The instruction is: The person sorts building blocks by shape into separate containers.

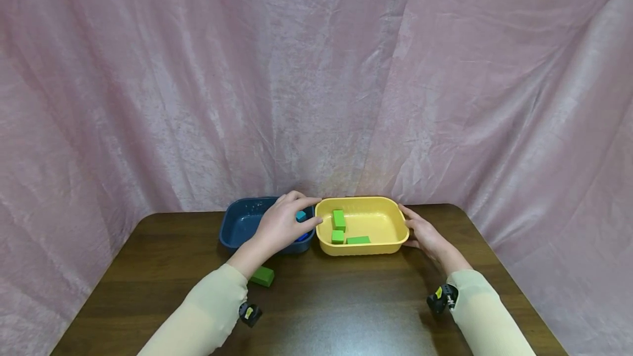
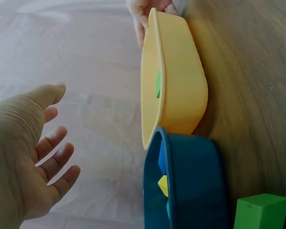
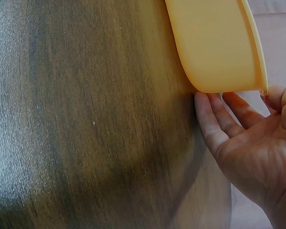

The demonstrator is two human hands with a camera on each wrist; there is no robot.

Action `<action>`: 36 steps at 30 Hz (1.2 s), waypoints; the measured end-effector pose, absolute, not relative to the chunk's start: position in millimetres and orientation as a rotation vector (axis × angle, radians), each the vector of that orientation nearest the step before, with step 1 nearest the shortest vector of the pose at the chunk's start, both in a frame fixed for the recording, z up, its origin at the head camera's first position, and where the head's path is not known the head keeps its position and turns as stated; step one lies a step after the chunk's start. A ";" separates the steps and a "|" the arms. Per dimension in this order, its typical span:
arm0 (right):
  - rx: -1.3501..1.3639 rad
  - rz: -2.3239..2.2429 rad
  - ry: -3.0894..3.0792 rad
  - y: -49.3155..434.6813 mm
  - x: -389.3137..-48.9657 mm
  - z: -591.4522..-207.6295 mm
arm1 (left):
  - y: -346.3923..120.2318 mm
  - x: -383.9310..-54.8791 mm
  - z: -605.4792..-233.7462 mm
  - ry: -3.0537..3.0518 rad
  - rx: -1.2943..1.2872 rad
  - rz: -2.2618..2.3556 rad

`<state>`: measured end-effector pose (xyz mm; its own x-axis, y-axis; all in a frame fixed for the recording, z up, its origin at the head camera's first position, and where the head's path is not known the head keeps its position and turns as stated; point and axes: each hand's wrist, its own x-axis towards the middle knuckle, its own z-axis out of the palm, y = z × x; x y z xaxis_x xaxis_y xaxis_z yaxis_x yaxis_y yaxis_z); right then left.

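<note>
My left hand [image 1: 281, 225] hovers over the dark blue bin [image 1: 242, 229], fingers loosely spread and holding nothing. Its fingertips reach toward the near rim of the yellow bin [image 1: 378, 224], which stands right beside the blue one. At the yellow bin's right end, my right hand [image 3: 257, 138] touches the end wall with extended fingers, its thumb up by the rim. Inside the yellow bin lie a tall green block [image 1: 338, 220], a small green cube [image 1: 338, 237] and a flat green block [image 1: 358, 240]. The blue bin holds blue pieces and a yellow piece [image 2: 163, 185], partly hidden by its wall.
A loose green block [image 1: 263, 276] lies on the wooden table [image 1: 341, 306] in front of the blue bin, partly behind my left forearm. Pink curtain [image 1: 316, 81] hangs directly behind the table's back edge.
</note>
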<state>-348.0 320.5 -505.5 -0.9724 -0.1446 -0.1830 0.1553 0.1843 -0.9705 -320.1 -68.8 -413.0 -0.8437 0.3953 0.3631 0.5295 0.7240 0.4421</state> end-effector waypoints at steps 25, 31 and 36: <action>-0.008 -1.858 2.216 320.0 -348.4 -504.4 | -125.4 -299.1 -405.6 -2.639 -0.787 -0.785; -0.008 -1.847 2.223 320.0 -347.9 -505.1 | -141.9 -296.7 -408.3 -2.632 -0.834 -0.787; -0.023 -1.851 2.222 321.1 -348.2 -505.8 | -156.5 -293.0 -410.7 -2.670 -0.864 -0.800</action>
<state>-348.2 321.1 -505.8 -0.9689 -0.1703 -0.1795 0.1459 0.1931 -0.9703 -293.0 -156.5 -410.7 -0.8021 0.4743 0.3629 0.5957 0.6787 0.4296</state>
